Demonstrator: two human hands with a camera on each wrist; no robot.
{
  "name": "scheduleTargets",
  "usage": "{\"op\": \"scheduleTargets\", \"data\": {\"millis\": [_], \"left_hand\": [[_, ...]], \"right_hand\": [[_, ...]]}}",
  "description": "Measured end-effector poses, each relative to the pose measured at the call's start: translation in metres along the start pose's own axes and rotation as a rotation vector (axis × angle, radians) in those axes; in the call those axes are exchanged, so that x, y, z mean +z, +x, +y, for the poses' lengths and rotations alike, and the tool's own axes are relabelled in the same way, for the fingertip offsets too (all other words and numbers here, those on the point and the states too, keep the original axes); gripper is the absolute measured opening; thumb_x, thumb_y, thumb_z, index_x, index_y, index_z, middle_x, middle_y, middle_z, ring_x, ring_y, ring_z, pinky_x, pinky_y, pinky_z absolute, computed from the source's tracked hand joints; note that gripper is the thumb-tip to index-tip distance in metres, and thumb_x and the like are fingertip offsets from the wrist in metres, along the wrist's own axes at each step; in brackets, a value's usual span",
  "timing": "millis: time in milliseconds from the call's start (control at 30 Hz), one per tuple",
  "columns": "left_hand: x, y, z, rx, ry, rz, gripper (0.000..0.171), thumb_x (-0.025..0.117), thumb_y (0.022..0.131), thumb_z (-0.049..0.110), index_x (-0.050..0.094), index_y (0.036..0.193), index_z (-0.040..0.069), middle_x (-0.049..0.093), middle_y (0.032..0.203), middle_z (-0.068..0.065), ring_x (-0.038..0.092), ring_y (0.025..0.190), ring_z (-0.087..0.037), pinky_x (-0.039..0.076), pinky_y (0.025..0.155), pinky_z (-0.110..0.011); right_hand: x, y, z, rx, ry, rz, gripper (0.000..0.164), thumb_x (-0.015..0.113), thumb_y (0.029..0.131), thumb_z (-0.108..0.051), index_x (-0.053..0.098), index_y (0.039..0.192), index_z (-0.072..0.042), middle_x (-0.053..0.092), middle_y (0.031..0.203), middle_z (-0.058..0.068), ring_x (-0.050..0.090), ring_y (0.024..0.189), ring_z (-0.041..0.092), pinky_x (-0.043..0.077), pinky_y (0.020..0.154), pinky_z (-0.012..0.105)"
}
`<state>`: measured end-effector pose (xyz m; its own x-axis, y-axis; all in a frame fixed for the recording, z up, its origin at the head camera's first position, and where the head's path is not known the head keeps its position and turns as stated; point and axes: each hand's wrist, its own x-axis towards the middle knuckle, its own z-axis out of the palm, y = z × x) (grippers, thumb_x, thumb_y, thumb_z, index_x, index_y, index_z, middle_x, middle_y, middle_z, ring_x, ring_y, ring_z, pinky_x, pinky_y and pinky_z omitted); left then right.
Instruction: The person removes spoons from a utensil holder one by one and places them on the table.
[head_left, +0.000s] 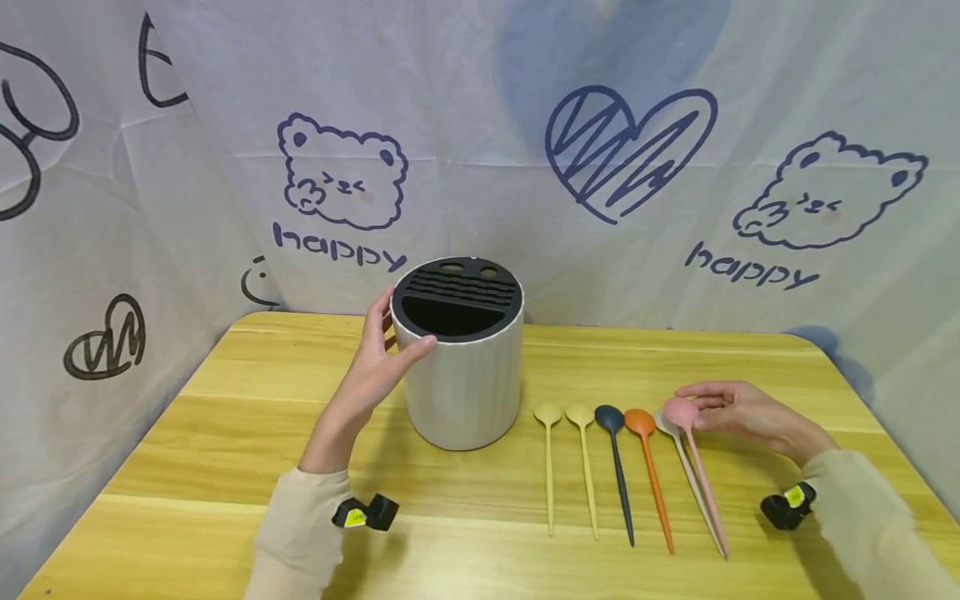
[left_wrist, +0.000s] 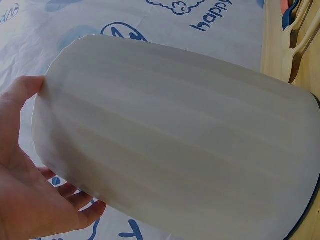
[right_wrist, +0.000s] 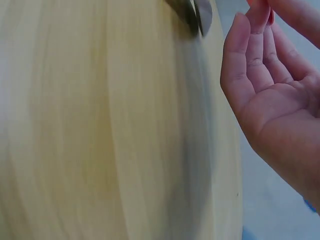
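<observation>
A white ribbed utensil holder (head_left: 465, 392) with a black slotted lid (head_left: 459, 297) stands upright on the table. My left hand (head_left: 378, 358) grips it near the rim, thumb on the front and fingers round the side. In the left wrist view the holder's wall (left_wrist: 175, 135) fills most of the frame. My right hand (head_left: 742, 412) pinches the pink spoon (head_left: 681, 412) at its round head; in the right wrist view the fingertips (right_wrist: 237, 30) are partly cut off at the top. The pink spoon overlaps a whitish spoon (head_left: 688, 467) beside it.
Left of the pink spoon, two pale yellow spoons (head_left: 549, 467), a dark blue spoon (head_left: 618, 458) and an orange spoon (head_left: 652, 467) lie in a row, heads away from me. A printed cloth (head_left: 480, 192) hangs behind the wooden table (head_left: 225, 450).
</observation>
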<state>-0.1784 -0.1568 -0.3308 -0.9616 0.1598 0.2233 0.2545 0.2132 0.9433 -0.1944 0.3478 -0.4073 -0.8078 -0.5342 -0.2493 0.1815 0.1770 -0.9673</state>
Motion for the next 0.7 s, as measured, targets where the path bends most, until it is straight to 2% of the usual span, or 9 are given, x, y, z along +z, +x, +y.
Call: {"op": "scheduleTargets", "data": {"millis": [167, 400, 533, 633, 700], "left_hand": [[0.000, 0.000, 0.001, -0.002, 0.000, -0.006, 0.088, 0.063, 0.089, 0.029, 0.006, 0.155, 0.014, 0.010, 0.158, -0.006, 0.013, 0.142, -0.026, 0.017, 0.114, -0.049], [0.000, -0.001, 0.002, -0.004, -0.004, -0.001, 0.088, 0.063, 0.089, 0.029, 0.007, 0.155, 0.013, 0.010, 0.158, -0.006, 0.013, 0.142, -0.027, 0.017, 0.114, -0.049], [-0.001, 0.000, 0.002, -0.002, -0.006, -0.003, 0.088, 0.063, 0.089, 0.030, 0.007, 0.155, 0.014, 0.010, 0.158, -0.006, 0.013, 0.142, -0.026, 0.017, 0.113, -0.049], [-0.001, 0.000, 0.002, 0.004, -0.008, -0.003, 0.088, 0.063, 0.089, 0.029, 0.007, 0.155, 0.013, 0.011, 0.158, -0.006, 0.013, 0.142, -0.026, 0.017, 0.113, -0.050], [-0.001, 0.000, 0.002, 0.002, -0.008, -0.003, 0.088, 0.063, 0.089, 0.029, 0.007, 0.155, 0.014, 0.011, 0.158, -0.006, 0.013, 0.142, -0.026, 0.017, 0.113, -0.050]], "right_hand": [[-0.012, -0.008, 0.005, 0.021, 0.036, -0.001, 0.040, 0.058, 0.091, 0.005, 0.064, 0.120, -0.022, 0.066, 0.112, -0.001, 0.063, 0.102, 0.014, 0.052, 0.087, 0.031], [-0.029, -0.011, 0.012, 0.047, 0.135, -0.016, 0.039, 0.055, 0.092, 0.008, 0.064, 0.117, -0.020, 0.065, 0.112, 0.002, 0.063, 0.102, 0.015, 0.051, 0.089, 0.032], [-0.033, -0.012, 0.015, 0.072, 0.125, -0.014, 0.038, 0.057, 0.092, 0.007, 0.063, 0.116, -0.022, 0.066, 0.112, 0.000, 0.063, 0.102, 0.015, 0.051, 0.089, 0.032], [-0.033, -0.011, 0.017, 0.080, 0.098, -0.011, 0.037, 0.058, 0.092, 0.006, 0.061, 0.120, -0.018, 0.065, 0.113, 0.000, 0.063, 0.103, 0.014, 0.051, 0.089, 0.032], [-0.033, -0.010, 0.017, 0.084, 0.080, -0.011, 0.037, 0.058, 0.092, 0.005, 0.058, 0.126, -0.010, 0.065, 0.113, 0.000, 0.063, 0.102, 0.014, 0.051, 0.089, 0.032]]}}
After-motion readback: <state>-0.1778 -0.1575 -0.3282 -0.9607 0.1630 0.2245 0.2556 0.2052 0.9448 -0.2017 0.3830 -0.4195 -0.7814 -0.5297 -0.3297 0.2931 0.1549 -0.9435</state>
